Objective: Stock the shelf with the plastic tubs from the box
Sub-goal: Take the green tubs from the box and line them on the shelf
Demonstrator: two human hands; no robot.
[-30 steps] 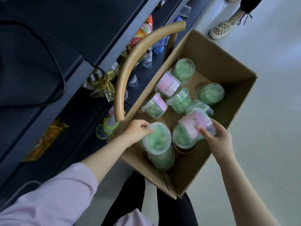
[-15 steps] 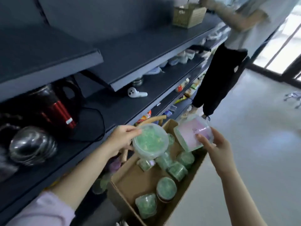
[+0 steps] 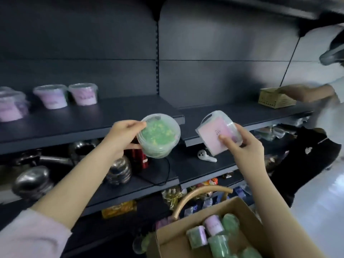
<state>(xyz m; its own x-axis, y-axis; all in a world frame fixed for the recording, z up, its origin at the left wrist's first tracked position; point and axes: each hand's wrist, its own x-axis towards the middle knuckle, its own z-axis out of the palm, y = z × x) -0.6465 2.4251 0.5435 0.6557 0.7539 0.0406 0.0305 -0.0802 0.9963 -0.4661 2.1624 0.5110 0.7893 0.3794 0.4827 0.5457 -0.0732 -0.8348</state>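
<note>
My left hand point(image 3: 122, 138) grips a clear plastic tub of green pieces point(image 3: 159, 135), lid facing me, in front of the dark shelf board's point(image 3: 96, 123) edge. My right hand point(image 3: 243, 146) holds a second tub with a pink label point(image 3: 219, 133), tilted on its side, a little to the right. Three pink-labelled tubs point(image 3: 82, 94) stand at the back left of that shelf. The cardboard box point(image 3: 247, 207) sits bottom right with several tubs point(image 3: 214, 237) lying inside.
Another person point(image 3: 316, 146) stands at the right, an arm reaching to a small tan box point(image 3: 275, 99) on the same shelf level. The lower shelf holds metal bowls point(image 3: 119, 170), a red item, a black cable and a white gadget point(image 3: 204, 155). A curved wooden handle point(image 3: 195, 196) rises beside the box.
Both hands have lifted their tubs from the box up to the level of the upper shelf. My view has swung up from the box to the shelf.
</note>
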